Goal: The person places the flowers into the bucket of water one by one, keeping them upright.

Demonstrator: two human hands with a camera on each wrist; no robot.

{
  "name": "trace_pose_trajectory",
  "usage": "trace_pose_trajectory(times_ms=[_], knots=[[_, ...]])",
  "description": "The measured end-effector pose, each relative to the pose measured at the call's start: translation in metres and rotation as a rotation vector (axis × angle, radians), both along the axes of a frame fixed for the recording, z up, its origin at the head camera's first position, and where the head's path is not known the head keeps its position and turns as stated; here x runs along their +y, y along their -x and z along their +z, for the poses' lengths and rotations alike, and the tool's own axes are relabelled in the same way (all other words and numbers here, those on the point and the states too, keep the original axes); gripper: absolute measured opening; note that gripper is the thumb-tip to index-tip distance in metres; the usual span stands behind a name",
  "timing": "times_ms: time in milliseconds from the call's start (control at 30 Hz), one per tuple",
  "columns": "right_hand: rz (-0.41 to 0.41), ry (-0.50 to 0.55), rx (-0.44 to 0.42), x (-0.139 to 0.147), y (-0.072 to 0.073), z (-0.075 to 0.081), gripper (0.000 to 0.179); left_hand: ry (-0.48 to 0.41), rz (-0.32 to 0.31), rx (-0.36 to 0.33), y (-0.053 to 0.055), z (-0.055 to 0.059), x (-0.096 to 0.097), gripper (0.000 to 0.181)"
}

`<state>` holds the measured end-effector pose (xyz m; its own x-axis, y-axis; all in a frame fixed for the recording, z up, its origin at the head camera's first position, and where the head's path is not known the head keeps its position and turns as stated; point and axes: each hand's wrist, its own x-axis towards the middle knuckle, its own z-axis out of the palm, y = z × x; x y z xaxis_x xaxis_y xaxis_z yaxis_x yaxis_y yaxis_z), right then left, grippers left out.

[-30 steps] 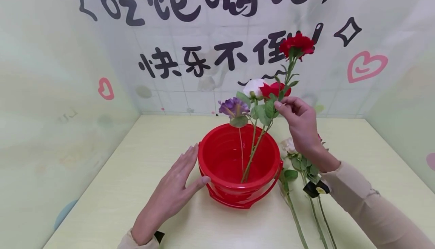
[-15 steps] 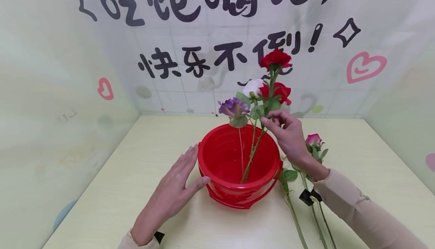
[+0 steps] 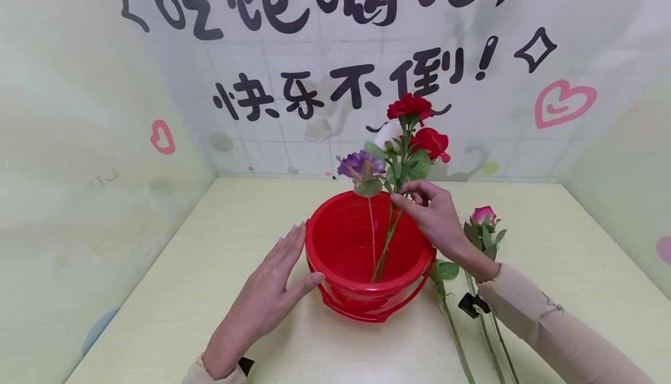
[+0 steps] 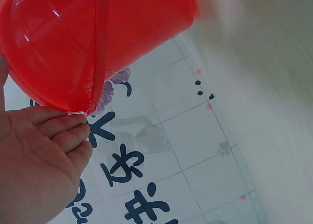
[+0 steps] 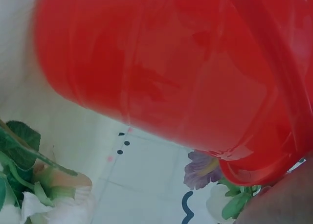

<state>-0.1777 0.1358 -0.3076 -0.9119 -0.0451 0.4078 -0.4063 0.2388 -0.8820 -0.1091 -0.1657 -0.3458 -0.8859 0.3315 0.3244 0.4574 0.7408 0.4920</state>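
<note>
My right hand (image 3: 442, 224) pinches the stem of a red carnation (image 3: 410, 108) between thumb and fingertips, over the right side of a red bucket (image 3: 362, 302). The carnation's bloom stands above the other flowers, and its lower stem reaches into the bucket. Standing in the bucket are a purple flower (image 3: 360, 166), a white flower (image 3: 387, 136) and a red rose (image 3: 432, 142), their stems leaning together near the bottom. My left hand (image 3: 262, 291) lies along the bucket's left side with fingers straight; in the left wrist view its fingertips (image 4: 80, 121) are right at the rim.
Right of the bucket several flowers lie on the pale table (image 3: 251, 226), among them a pink rose (image 3: 483, 215) and a leafy stem (image 3: 448, 271). A pale flower (image 5: 68, 204) shows in the right wrist view. Behind the table rises a printed backdrop (image 3: 293, 157).
My right hand has moved left and down with the carnation, bringing its stem into the bucket among the others. The pink rose came into fuller view. My left hand has stayed at the rim.
</note>
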Motion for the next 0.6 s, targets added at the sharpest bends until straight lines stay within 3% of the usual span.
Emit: trace_pose_trajectory(times_ms=[300, 600], knots=[[-0.039, -0.057, -0.004, -0.0023, 0.0029, 0.0008, 0.018, 0.000, -0.007, 0.011, -0.0003, 0.0000, -0.0011, 0.086], [-0.104, -0.153, 0.052, -0.0024, 0.0041, 0.0008, 0.018, -0.002, -0.009, 0.004, -0.0007, 0.0013, -0.0013, 0.087]])
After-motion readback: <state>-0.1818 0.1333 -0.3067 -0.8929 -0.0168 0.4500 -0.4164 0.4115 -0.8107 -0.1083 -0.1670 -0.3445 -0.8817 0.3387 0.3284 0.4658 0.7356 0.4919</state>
